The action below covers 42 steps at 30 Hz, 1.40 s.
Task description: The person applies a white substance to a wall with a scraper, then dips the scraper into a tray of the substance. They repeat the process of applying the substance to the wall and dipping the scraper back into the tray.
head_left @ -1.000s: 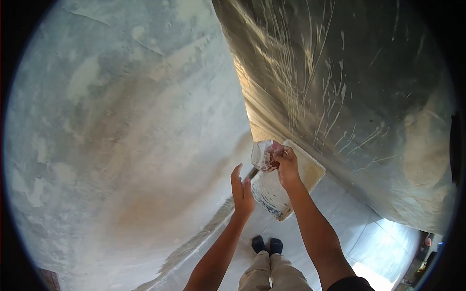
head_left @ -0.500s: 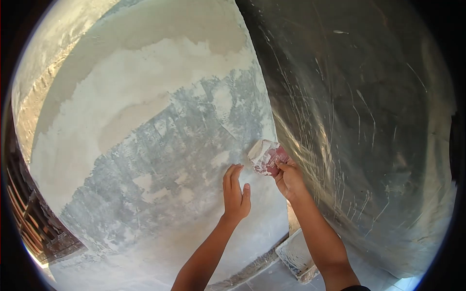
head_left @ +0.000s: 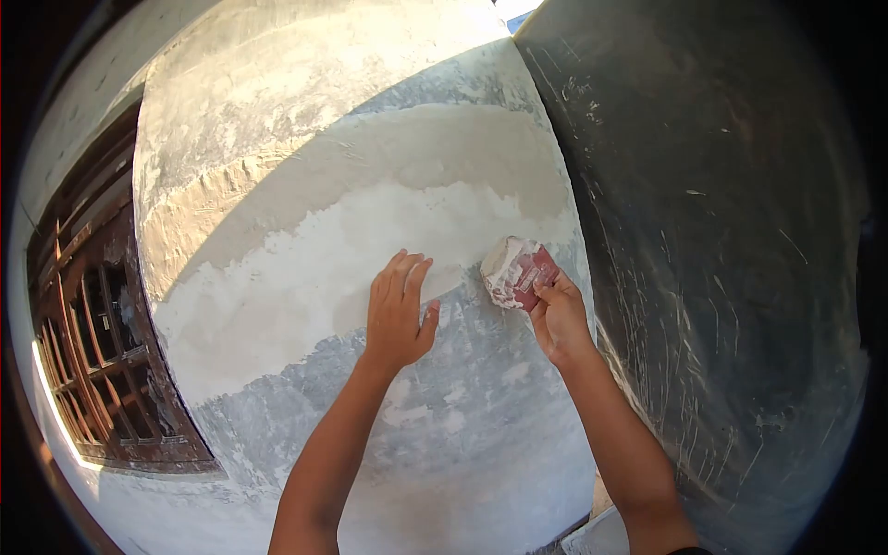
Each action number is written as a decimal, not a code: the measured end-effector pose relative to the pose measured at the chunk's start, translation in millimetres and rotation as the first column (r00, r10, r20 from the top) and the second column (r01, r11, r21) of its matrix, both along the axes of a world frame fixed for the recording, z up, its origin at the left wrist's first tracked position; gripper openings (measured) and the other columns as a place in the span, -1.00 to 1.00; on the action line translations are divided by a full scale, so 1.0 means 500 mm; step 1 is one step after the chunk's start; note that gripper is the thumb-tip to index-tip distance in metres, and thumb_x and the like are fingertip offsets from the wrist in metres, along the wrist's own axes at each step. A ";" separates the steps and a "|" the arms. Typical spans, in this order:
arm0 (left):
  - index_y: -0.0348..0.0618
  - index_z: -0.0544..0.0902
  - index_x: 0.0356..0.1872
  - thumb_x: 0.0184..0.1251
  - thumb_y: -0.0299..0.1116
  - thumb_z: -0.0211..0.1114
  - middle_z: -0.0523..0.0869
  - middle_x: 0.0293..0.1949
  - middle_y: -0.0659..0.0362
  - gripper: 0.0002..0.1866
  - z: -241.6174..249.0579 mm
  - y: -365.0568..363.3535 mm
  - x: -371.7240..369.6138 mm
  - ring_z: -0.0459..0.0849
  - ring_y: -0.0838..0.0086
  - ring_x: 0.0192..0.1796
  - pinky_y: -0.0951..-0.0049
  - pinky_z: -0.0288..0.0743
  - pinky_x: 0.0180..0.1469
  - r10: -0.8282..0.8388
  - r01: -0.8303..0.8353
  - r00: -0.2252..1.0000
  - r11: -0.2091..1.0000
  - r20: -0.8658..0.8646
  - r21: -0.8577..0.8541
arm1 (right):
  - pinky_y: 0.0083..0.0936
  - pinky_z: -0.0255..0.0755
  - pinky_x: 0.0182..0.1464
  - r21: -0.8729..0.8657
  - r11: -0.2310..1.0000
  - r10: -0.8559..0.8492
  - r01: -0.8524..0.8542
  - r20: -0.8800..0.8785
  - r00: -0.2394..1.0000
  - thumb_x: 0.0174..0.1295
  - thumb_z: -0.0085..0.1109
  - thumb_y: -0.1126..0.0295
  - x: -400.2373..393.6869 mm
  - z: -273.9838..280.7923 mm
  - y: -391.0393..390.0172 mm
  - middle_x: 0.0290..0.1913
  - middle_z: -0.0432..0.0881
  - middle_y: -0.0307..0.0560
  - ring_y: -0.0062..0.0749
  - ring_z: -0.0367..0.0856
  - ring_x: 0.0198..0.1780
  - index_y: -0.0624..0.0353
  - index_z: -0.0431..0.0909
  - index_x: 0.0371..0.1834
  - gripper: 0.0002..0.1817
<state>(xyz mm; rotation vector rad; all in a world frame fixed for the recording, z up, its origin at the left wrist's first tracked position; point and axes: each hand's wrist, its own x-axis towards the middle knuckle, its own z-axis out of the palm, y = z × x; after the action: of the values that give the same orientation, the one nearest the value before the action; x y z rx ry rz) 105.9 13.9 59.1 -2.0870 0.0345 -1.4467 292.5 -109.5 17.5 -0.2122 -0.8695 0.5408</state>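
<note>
My right hand [head_left: 566,324] grips a red putty scraper [head_left: 534,270] by its lower right side, thumb across its face. Thick whitish putty coats the scraper's left part. It overlaps the wall [head_left: 462,407] near the right edge, where the pale putty band meets the bare grey surface. To the left, my left hand [head_left: 398,319] is raised before the wall, fingers stretched upward and thumb apart, with nothing in it. Smooth white putty [head_left: 324,245] spreads across the wall above the hands, and patchy grey shows below.
A dark sheet [head_left: 703,277] streaked with white drips hangs along the right. On the left is a brown window with bars [head_left: 116,361]. Sunlight falls on rough upper wall [head_left: 250,102]. Part of a pale tray [head_left: 601,535] shows at the bottom.
The view has tilted up and left, bringing more of the window and upper wall into sight. Both hands are higher on the wall, the left farther from the scraper, which stays in my right hand.
</note>
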 end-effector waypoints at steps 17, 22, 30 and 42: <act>-0.13 0.38 0.23 0.17 -0.31 0.21 0.43 0.21 0.04 -0.45 0.253 0.176 -0.216 0.26 0.10 0.40 0.08 0.15 0.37 0.218 -0.311 0.908 0.923 0.358 0.227 | -0.02 0.20 0.39 0.620 0.154 -0.953 0.770 0.300 -0.051 0.12 -0.08 0.78 -0.238 0.194 0.213 0.26 0.48 0.21 0.09 0.37 0.35 0.28 0.39 0.27 -0.43; -0.11 0.34 0.23 0.18 -0.29 0.20 0.42 0.22 0.02 -0.45 0.245 0.173 -0.221 0.27 0.06 0.39 0.05 0.13 0.35 0.213 -0.294 0.923 0.927 0.320 0.232 | -0.02 0.15 0.42 0.590 -0.069 -0.940 0.805 0.230 -0.250 0.15 -0.06 0.69 -0.237 0.223 0.295 0.28 0.45 0.23 0.17 0.35 0.36 0.29 0.35 0.31 -0.43; -0.09 0.35 0.19 0.14 -0.30 0.23 0.45 0.17 0.05 -0.46 0.242 0.175 -0.223 0.30 0.09 0.37 0.07 0.16 0.32 0.153 -0.231 0.942 0.941 0.297 0.247 | -0.11 0.27 0.35 0.576 -0.110 -0.822 0.810 0.405 -0.400 0.07 0.05 0.68 -0.293 0.114 0.291 0.25 0.45 0.27 0.12 0.44 0.28 0.35 0.35 0.31 -0.38; -0.10 0.38 0.16 0.10 -0.33 0.26 0.45 0.15 0.04 -0.47 0.242 0.164 -0.205 0.31 0.06 0.35 0.06 0.15 0.32 0.173 -0.249 0.935 0.942 0.309 0.225 | -0.22 0.47 -0.03 0.349 0.037 -0.954 0.936 0.290 -0.070 0.05 0.12 0.63 -0.119 0.236 0.144 -0.16 0.54 0.05 -0.07 0.61 -0.10 -0.06 0.58 0.21 -0.42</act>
<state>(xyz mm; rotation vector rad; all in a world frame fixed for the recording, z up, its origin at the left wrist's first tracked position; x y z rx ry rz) 3.2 95.7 180.1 -1.6039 -0.1077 -1.5049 233.1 -37.4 135.5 -0.9001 -0.9430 -1.0269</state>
